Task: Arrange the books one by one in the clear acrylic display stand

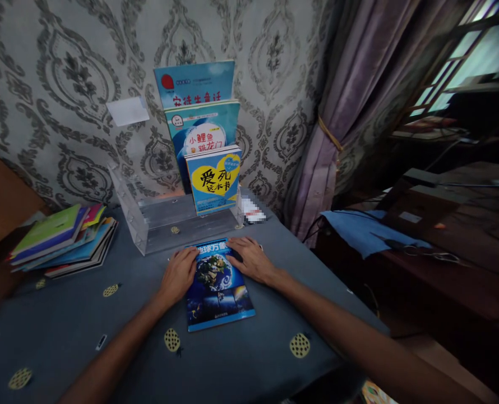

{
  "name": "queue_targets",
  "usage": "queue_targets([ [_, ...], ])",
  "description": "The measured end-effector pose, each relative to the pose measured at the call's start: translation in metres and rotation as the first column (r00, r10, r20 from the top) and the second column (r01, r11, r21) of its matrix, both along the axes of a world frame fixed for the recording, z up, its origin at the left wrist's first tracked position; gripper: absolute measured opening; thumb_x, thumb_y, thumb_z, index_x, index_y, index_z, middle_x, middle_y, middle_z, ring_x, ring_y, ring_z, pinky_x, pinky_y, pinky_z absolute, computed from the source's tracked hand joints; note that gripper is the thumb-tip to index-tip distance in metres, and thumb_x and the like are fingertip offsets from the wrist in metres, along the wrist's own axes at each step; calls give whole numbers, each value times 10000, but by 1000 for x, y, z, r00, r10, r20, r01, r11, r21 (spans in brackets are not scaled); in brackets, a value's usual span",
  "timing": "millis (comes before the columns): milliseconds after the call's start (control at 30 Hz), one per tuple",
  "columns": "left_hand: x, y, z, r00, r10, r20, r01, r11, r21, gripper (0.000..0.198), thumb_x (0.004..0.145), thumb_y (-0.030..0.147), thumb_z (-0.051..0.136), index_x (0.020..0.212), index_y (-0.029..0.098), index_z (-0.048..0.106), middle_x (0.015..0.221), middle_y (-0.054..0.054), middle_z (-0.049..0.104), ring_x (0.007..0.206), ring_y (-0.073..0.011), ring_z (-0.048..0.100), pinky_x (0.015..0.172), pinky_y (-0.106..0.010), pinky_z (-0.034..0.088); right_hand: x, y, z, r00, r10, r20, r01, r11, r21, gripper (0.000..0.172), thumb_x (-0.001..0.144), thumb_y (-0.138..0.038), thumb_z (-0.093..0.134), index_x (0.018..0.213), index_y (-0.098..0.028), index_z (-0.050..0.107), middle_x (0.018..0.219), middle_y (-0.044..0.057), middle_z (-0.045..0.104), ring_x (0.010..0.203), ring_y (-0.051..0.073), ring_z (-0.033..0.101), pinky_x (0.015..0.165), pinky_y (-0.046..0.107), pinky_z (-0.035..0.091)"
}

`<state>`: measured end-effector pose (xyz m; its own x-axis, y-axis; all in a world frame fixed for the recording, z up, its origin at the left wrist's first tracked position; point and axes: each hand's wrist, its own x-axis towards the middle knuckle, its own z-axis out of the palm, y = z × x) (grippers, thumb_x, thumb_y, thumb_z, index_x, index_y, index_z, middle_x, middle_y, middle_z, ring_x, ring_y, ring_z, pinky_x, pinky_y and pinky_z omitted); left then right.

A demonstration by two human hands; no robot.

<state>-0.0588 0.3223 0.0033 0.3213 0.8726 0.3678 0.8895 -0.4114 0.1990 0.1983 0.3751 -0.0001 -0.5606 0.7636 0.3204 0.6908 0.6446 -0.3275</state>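
A blue book (217,297) with a picture of the Earth on its cover lies face up on the dark tablecloth. My left hand (181,274) is closed on its upper left edge, fingertips on the cover. At the upper right edge, my right hand (252,259) holds the book, the thumb over the cover and the fingers by the top corner. Just behind stands a clear acrylic book rack (134,224). At its right side, a blue book with a yellow heart (213,185) stands in front of a teal book (178,134) and a taller blue book (199,81).
A stack of books (64,238) sits at the table's left. Behind the rack's right end lies a white item (252,209), partly blurred out. A tied purple curtain (317,174) hangs by the right edge. Farther right, a blue cloth (359,230) drapes over a dark surface.
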Motion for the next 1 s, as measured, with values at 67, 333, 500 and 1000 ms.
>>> queue_targets([
  [67,8,2,4,1000,6,-27,-6,1000,-6,351,978,146,429,1272,197,614,1335,-109,652,1238,-245,603,1109,-470,431,1,2,-2,1000,7,-26,-8,1000,-16,409,967,-366,556,1309,-158,637,1381,174,633,1286,308,576,1128,548,361],
  [333,37,10,19,989,24,-148,-35,997,-73,293,960,121,463,1186,143,647,1317,-143,641,1182,-270,617,1021,-425,476,4,15,0,992,46,-115,-63,987,-147,501,936,-318,570,1419,-186,548,1428,144,596,1341,307,507,1130,544,347],
  [500,52,14,34,979,12,-202,-37,992,-119,269,1019,232,438,1001,127,685,1103,-137,697,1042,-255,655,942,-389,506,6,17,2,967,6,-255,-53,982,-180,395,956,-246,518,1337,-203,612,1186,99,713,1137,260,615,1010,455,461],
  [1000,102,-13,51,917,120,-380,-206,959,-194,292,974,311,515,1114,100,661,1124,-199,675,1085,-331,618,798,-398,539,4,10,5,907,-61,-418,-72,953,-295,369,929,-181,479,1239,-189,679,878,26,773,796,183,689,791,318,511],
])
